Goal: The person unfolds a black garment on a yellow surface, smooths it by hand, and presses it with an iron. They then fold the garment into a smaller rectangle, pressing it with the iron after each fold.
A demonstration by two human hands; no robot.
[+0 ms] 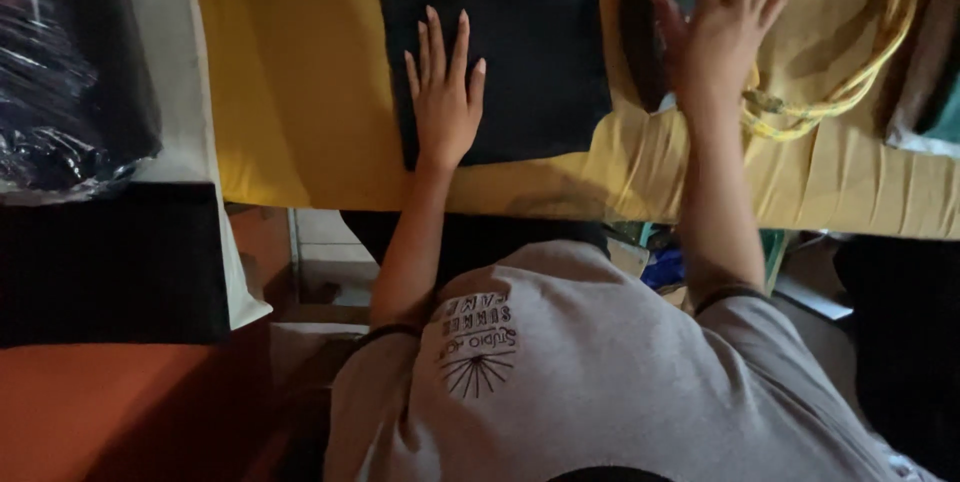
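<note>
A square of black cloth (530, 52) lies flat on a table covered with yellow fabric (290, 82). My left hand (445, 97) rests palm down on the cloth's left part, fingers stretched out and slightly apart. My right hand (718, 37) is spread open over the right side of a dark iron (640, 37) that stands just right of the cloth. The fingers are not curled around the iron, and whether the palm touches it I cannot tell. A yellow cord (850, 82) runs from the iron toward the upper right.
At the far left lies a bundle wrapped in shiny black plastic (60, 82), with another black cloth (110, 262) below it on a white surface (195, 92). An orange surface (100, 412) is at the bottom left. The table's front edge (600, 212) runs just before my body.
</note>
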